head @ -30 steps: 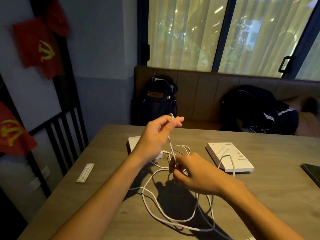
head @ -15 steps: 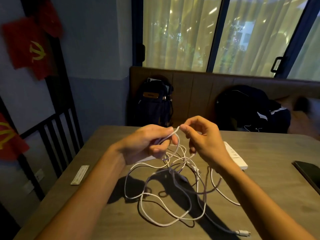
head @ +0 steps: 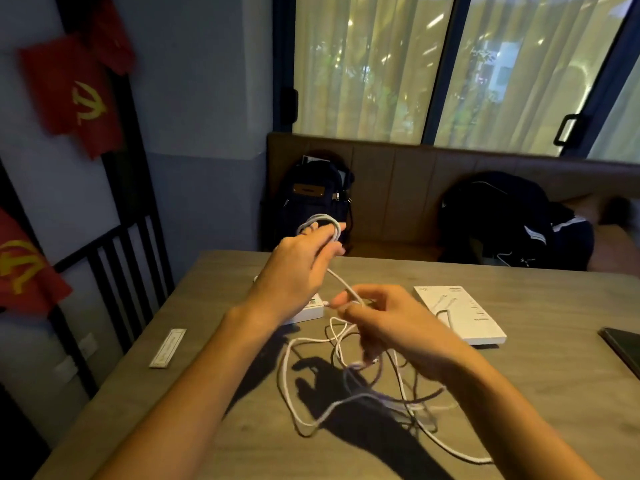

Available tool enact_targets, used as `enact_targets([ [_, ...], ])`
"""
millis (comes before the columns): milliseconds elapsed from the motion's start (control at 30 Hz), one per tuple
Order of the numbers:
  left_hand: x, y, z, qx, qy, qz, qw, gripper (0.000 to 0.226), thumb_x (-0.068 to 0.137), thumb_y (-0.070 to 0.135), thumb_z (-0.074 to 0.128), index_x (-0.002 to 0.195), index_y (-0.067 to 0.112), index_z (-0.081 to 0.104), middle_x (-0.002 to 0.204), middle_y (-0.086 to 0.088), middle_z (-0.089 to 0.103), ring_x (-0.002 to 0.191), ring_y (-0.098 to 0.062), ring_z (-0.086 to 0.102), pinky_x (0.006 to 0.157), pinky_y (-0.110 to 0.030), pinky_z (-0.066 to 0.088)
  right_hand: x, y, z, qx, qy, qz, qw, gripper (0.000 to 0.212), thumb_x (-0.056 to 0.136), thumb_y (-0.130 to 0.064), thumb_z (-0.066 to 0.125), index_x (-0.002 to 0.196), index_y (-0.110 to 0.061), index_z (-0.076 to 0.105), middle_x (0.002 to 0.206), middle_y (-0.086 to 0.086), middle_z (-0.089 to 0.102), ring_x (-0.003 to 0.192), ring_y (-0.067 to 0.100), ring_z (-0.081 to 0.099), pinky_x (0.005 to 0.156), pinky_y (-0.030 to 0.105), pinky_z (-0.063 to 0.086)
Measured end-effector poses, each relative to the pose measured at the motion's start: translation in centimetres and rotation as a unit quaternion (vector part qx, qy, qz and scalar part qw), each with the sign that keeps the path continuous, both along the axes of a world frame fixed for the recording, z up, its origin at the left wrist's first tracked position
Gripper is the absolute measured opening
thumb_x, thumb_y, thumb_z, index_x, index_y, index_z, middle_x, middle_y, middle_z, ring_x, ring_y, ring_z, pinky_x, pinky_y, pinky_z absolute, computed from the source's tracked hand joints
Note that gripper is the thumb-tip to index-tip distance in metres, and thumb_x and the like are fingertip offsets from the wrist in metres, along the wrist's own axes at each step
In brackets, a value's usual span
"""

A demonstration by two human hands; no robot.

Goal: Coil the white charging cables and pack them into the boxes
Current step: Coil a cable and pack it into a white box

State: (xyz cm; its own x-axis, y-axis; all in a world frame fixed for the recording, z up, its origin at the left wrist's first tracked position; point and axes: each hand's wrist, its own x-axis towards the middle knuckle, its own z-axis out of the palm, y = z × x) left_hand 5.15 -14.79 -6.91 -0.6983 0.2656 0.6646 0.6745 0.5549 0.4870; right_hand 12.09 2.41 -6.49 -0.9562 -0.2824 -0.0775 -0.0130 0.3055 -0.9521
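Observation:
A white charging cable (head: 311,386) lies in loose tangled loops on the wooden table (head: 214,427). My left hand (head: 301,268) is raised above the table and holds a small coil of the cable looped over its fingers. From that coil the cable runs down to my right hand (head: 384,320), which pinches it between thumb and fingers lower and nearer to me. A white box (head: 464,317) lies flat to the right of my right hand. A second white box (head: 308,311) is mostly hidden behind my left wrist.
A narrow paper strip (head: 168,348) lies near the table's left edge. A dark phone (head: 623,344) sits at the right edge. Behind the table a bench holds a backpack (head: 311,199) and a dark bag (head: 502,216). A black railing (head: 114,258) stands left.
My left hand has risen with a loop of cable now wrapped over its fingers. My right hand has dropped lower and slid along the cable away from the left hand.

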Motion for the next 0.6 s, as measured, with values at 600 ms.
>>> enact_targets([
  [600, 2.4, 3.3, 0.8, 0.489, -0.398, -0.428, 0.647, 0.043, 0.098, 0.026, 0.050, 0.132, 0.002, 0.059, 0.069, 0.001, 0.058, 0.061, -0.007, 0.059, 0.100, -0.033, 0.055, -0.3, -0.3, -1.9, 0.089, 0.132, 0.000, 0.987, 0.014, 0.100, -0.025, 0.056, 0.100, -0.012, 0.062, 0.073, 0.009, 0.063, 0.056, 0.004, 0.056, 0.051, 0.018, 0.049],
])
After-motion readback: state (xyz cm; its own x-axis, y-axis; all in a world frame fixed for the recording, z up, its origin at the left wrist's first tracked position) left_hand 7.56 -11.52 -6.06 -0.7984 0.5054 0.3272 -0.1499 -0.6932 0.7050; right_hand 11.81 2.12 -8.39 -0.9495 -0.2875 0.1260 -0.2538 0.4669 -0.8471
